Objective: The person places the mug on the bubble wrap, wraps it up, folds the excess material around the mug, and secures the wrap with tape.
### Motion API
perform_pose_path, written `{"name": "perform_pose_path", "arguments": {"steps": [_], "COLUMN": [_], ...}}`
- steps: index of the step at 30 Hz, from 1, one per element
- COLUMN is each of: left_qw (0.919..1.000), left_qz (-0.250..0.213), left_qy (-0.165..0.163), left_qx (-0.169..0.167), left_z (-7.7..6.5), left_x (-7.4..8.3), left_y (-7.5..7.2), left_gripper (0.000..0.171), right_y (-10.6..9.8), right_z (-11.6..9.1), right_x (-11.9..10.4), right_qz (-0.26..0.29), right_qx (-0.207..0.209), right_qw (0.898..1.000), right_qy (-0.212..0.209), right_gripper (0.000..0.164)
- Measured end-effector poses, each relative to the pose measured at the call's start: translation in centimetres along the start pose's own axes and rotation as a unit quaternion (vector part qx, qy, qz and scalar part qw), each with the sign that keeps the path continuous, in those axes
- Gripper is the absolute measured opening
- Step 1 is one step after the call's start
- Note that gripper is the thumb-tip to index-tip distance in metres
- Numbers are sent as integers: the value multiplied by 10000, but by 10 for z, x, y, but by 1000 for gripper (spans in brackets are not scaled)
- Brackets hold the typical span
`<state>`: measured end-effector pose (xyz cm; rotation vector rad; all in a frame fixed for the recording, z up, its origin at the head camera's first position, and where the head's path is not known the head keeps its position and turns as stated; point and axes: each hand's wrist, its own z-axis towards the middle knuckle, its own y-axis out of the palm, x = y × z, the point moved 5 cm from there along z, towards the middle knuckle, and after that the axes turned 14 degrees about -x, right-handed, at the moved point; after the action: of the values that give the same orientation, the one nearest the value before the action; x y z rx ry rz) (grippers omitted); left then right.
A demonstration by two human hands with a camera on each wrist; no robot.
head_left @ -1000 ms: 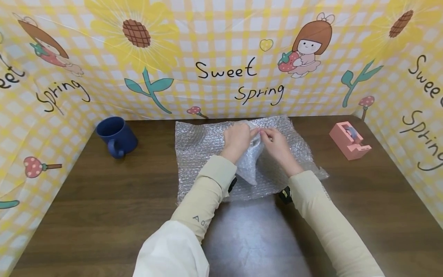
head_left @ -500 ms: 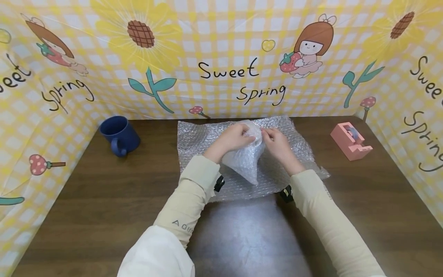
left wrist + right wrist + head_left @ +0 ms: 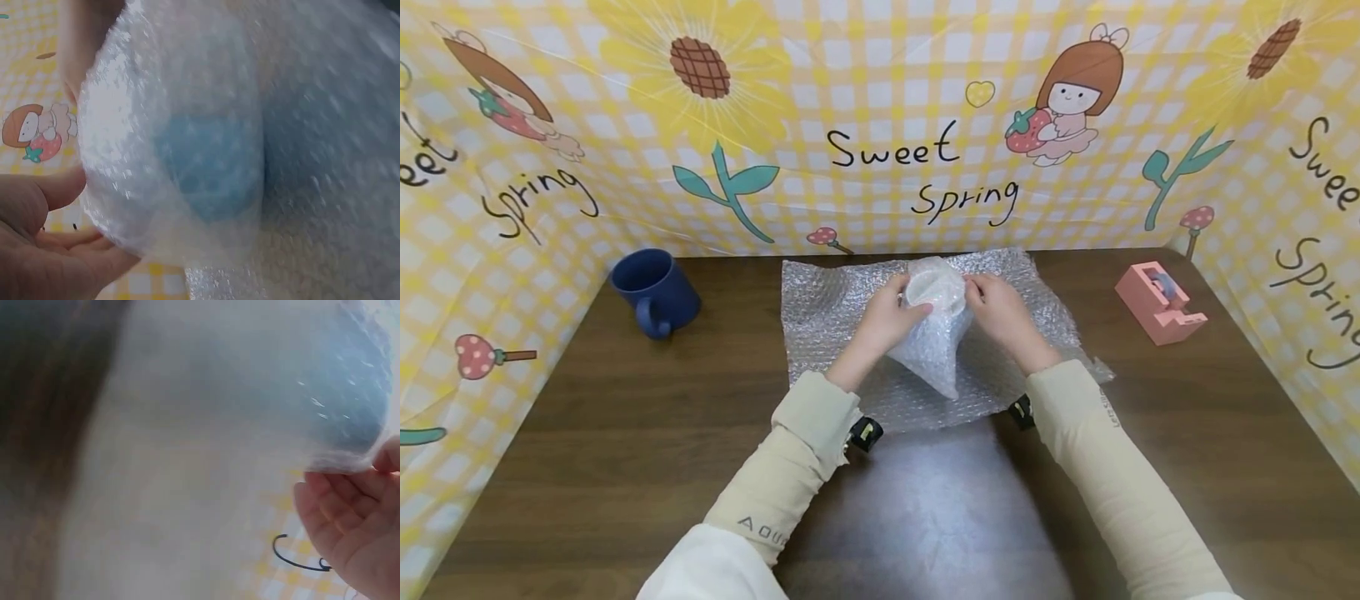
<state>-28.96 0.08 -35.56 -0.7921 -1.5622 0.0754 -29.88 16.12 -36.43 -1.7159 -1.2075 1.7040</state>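
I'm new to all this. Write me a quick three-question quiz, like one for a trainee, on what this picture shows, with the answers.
1. True or false: the blue mug stands to the left of the flat bubble wrap.
2. Fill in the blank: the tape dispenser is coloured ____.
3. What do the left hand and right hand both hold? A) the blue mug; B) the wrapped bundle; C) the tape dispenser.

Key: 1 true; 2 pink; 3 B.

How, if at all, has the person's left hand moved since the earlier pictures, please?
Yes, the left hand has moved leftward, nearer the dark-blue cylindrical mug in the head view.
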Motion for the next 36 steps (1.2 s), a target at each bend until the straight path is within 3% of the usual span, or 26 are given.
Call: {"name": "perform_pose_path", "arguments": {"steps": [4,8,12,20,23,26,28,32,35,36], "left_qw": [9973,9892,9816,9653,9574,9551,9586,9786,9908,9931], "left_qz": [-622,-1310,-1694,-2447,-2787,-2916,-2813,-2000,-1306,-1150], "left_qy": [254,256,224,116,82,20,-104,-318,-228,-49], "left_qx": [-311,-610,-855,-902,-750,-533,-435,-357,-279,-216], "left_z": [-2,-5,-7,-6,-6,-6,-6,1,7,14], "left_x": [-6,-13,-17,-22,-25,-26,-26,-27,-27,-34], "left_y": [0,2,3,0,-1,-4,-5,-6,-6,-4], "left_gripper": [62,68,75,78,65,49,46,48,51,53], "right_y": [-5,-3,3,14,14,15,18,28,37,40], "right_z": [1,3,3,-2,-6,-13,-18,-31,-38,-40], "right_x": [-7,-11,-8,4,5,4,1,-12,-25,-30], "right_qz": [-443,-672,-291,932,1470,2139,2381,2885,3480,3691], "right_qx": [-372,-712,-819,4,487,823,810,497,226,156], "right_qw": [9983,9952,9962,9953,9869,9713,9640,9480,9290,9217], "right_qy": [-14,-30,-25,277,464,634,865,1252,1238,1183], "right_gripper": [45,48,52,53,50,46,45,49,56,58]}}
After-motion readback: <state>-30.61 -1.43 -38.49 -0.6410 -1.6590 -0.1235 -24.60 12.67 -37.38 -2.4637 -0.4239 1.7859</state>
